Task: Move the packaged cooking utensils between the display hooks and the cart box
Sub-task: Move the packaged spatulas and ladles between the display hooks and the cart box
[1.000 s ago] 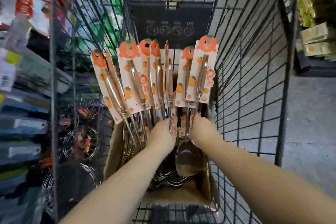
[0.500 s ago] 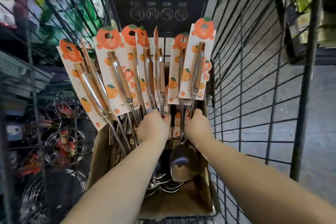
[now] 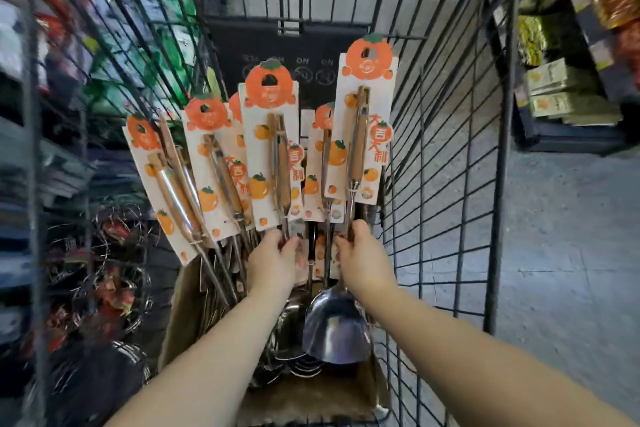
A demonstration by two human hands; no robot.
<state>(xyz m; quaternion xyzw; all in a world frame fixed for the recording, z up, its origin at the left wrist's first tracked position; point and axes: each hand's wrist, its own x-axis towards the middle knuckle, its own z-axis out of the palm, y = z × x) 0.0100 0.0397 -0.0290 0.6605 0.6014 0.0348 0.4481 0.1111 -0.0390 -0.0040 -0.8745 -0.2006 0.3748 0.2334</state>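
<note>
Several packaged utensils with orange persimmon cards stand upright in a cardboard box (image 3: 180,319) inside a black wire cart. My right hand (image 3: 365,263) grips the metal shaft of a packaged spatula (image 3: 362,135); its card rises above the others and its shiny blade (image 3: 336,329) hangs over the box. My left hand (image 3: 272,262) is closed on the shaft of another packaged utensil (image 3: 273,156), also raised a little. More carded utensils (image 3: 207,163) lean to the left in the box. The ends of most utensils are hidden in the box.
The cart's wire walls (image 3: 446,184) close in on both sides, with a dark panel (image 3: 284,55) at the far end. Store shelves with goods stand at left (image 3: 52,166) and upper right (image 3: 571,94). Grey floor (image 3: 571,253) lies to the right.
Both hands have lifted their utensils; the right-hand spatula and the left-hand utensil now stand higher than the rest. The view has shifted slightly.
</note>
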